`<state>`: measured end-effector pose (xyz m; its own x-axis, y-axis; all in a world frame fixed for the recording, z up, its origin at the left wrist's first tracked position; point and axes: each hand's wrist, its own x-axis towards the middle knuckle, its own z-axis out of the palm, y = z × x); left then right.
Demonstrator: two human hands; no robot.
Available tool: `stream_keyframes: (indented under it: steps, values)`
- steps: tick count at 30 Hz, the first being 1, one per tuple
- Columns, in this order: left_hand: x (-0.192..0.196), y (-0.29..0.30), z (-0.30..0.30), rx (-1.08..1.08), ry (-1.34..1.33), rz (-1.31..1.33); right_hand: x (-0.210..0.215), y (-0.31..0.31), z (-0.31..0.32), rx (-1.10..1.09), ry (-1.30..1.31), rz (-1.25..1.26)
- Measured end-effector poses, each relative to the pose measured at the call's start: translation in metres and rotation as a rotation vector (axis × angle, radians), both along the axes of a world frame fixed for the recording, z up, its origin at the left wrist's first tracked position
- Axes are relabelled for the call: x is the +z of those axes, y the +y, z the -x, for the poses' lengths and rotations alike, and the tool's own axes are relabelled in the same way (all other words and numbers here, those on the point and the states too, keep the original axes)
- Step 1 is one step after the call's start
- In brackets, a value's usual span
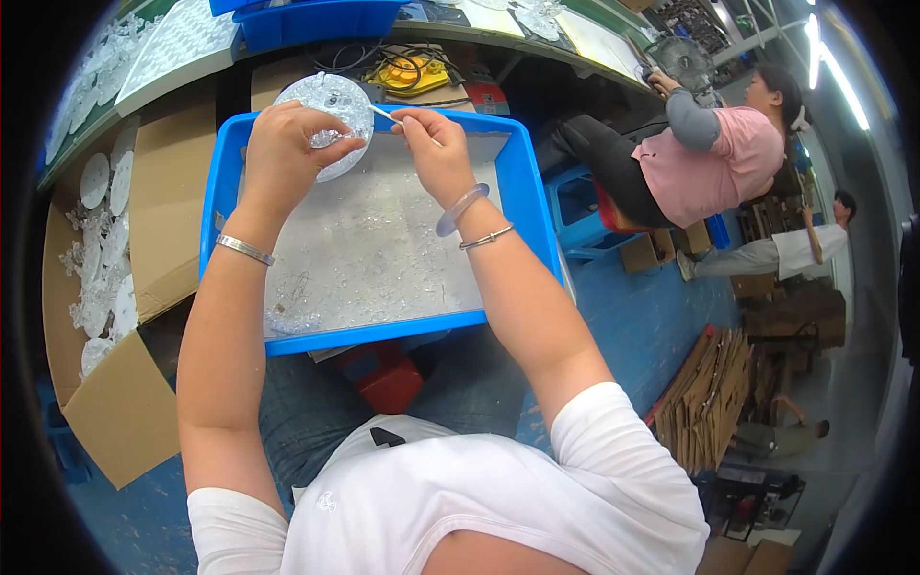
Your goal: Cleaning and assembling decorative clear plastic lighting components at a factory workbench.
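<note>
A clear plastic disc (347, 103), round, shiny and knobbly, is over the far left corner of a blue plastic tub (374, 335). The left hand (287, 144) curls across it, thumb and fingers gripping it and hiding part of its face. The right hand (438, 149) pinches a thin, straight white stick (385, 116), whose far end is at the disc's right edge; whether they touch cannot be told.

The tub is a smooth rectangle with a thick rim and a dull whitish bottom, sprinkled with tiny glassy crumbs. Both bare forearms reach in over its sides, blocking parts of the rim.

To the left, an open brown cardboard box (172, 192) holds round plates and a tangle of clear, jagged pieces (91, 259). Beyond, a long green surface (470, 34) carries a white tray (182, 57) with a bumpy pattern and a glossy blue bin (316, 24). Black cables (355, 59) loop beside a yellow object (412, 77) behind the tub. On the right, a co-worker (709, 158) in a pink top sits at the same surface, and flattened cardboard (704, 393) is stacked on the scuffed blue floor (623, 297)
</note>
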<state>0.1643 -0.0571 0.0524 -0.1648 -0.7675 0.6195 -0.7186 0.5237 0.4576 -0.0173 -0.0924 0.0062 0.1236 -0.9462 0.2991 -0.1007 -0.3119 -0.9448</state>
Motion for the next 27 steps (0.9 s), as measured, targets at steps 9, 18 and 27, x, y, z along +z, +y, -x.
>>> stream_keyframes:
  steps: [9,18,27]
  values:
    - [0.001,-0.001,-0.001,0.008,-0.006,0.009,0.003,0.001,0.002,0.004,0.038,-0.035]
    - [0.0,-0.001,-0.001,0.017,-0.005,-0.004,0.006,0.003,-0.001,-0.017,0.048,-0.036]
    - [0.003,0.001,0.0,0.028,-0.009,-0.01,0.009,0.005,-0.001,-0.034,0.098,0.017]
